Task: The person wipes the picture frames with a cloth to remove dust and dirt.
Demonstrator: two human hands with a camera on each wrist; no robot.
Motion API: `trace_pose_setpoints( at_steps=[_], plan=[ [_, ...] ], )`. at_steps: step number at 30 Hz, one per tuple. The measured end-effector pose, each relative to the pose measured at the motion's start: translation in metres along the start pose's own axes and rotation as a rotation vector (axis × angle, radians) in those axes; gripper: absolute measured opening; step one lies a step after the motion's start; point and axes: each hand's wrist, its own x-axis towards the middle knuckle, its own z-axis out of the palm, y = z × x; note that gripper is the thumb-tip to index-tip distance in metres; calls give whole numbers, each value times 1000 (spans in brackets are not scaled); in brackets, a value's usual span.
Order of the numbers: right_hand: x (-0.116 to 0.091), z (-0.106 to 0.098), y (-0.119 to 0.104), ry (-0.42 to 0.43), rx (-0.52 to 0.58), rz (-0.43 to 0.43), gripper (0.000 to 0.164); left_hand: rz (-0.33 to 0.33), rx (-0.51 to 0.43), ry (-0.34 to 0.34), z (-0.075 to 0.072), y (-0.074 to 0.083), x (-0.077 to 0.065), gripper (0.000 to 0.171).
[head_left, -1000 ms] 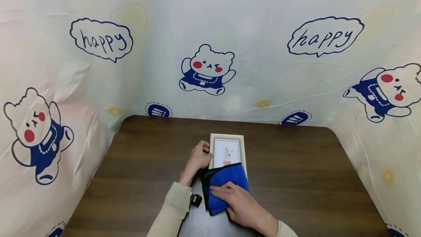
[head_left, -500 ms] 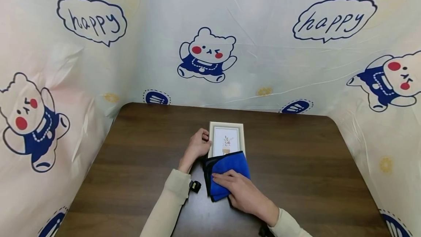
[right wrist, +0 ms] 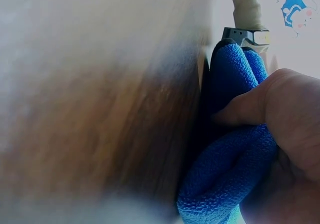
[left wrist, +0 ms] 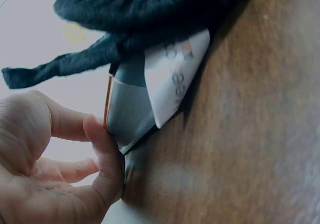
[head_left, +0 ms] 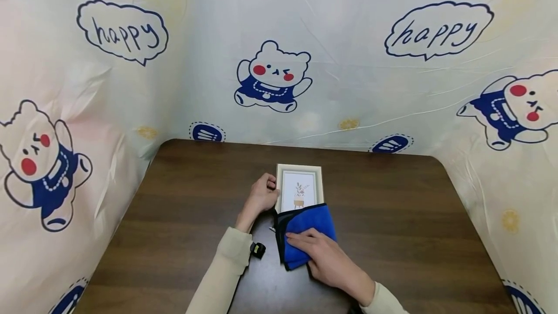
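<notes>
A cream picture frame with a potted plant print lies on the table, its lower part covered by a folded blue cloth with black edging. My left hand pinches the frame's left edge. In the left wrist view, the thumb and fingers of the left hand meet at the frame's side, and a white printed label sticks out below the dark cloth edge. My right hand holds the cloth on the frame. Seen from the right wrist, the thumb tucks into a fold of the blue cloth.
The brown wooden table extends around the frame on both sides. Behind it hangs a pale curtain printed with bears and "happy" bubbles. A small black device is strapped at the left wrist.
The right hand and the blue cloth have slid slightly to the right over the frame. The left hand stays at the frame's left edge. The head view has tilted a little.
</notes>
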Motion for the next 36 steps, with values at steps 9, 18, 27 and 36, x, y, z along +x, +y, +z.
trace_pose_setpoints(
  at_steps=[9,18,27,36],
  plan=[
    [-8,0,2,21,-9,26,80,-10,-12,-5,-1,-2,-2,32],
    [-16,-4,6,27,-5,74,82,-1,-23,2,0,-2,-1,32],
    [-31,-5,11,87,-18,115,84,-6,-28,-6,0,-2,0,31],
    [-47,-3,14,145,1,188,81,-22,-15,-5,0,1,-1,32]
  ],
)
